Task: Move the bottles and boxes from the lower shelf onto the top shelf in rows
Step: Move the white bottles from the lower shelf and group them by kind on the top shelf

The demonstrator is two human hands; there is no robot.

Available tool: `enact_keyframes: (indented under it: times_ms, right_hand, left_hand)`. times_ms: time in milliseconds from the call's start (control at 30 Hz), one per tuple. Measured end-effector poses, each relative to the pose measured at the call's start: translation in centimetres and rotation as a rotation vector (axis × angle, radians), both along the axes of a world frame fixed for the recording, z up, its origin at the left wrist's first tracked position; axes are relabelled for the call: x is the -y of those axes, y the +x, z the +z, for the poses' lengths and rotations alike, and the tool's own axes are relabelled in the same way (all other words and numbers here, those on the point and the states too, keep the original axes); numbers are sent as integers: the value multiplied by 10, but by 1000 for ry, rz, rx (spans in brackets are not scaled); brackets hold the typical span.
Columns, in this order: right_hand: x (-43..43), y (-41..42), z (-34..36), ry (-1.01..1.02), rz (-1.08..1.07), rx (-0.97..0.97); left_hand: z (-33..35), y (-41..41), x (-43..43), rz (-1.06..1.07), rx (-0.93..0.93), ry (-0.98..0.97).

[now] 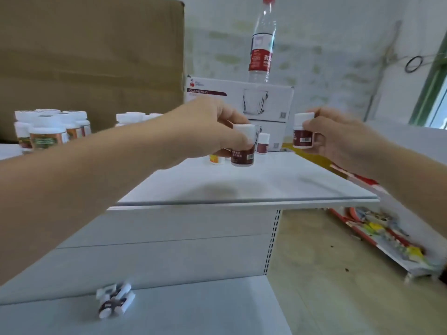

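My left hand (217,126) grips a small dark-red bottle with a white cap (243,153) just above the white top shelf (254,187), near its back. My right hand (338,139) holds a second dark-red bottle (302,131) in the air over the shelf's right side. A third small red bottle (263,143) stands on the shelf behind them, and an orange-labelled bottle (216,159) stands partly hidden under my left hand. On the lower shelf (193,308) lies a small bundle of white bottles (115,301).
Two stacked white glass-mug boxes (242,100) stand at the back of the top shelf with a clear water bottle (262,42) on top. Several white-capped jars (50,129) crowd the far left before a cardboard box (92,56). Wooden floor and coloured items (387,235) lie right.
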State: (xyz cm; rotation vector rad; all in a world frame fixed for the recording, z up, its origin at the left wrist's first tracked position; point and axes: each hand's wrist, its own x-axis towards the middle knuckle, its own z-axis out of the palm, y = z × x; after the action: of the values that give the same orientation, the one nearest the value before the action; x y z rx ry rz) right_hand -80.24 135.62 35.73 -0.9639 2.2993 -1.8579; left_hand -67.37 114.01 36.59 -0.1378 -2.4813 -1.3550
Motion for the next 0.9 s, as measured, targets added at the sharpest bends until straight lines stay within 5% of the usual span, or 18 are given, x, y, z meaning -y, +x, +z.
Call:
enact_keyframes:
  times_ms: [333,900]
  right_hand:
    - [13,-160,-33,296,-34,-38]
    - [31,-212,-47,373,-74,-155]
  left_hand:
    - [-15,-156,-51,256,78,-404]
    - [-42,-198,-54,445,-1,-315]
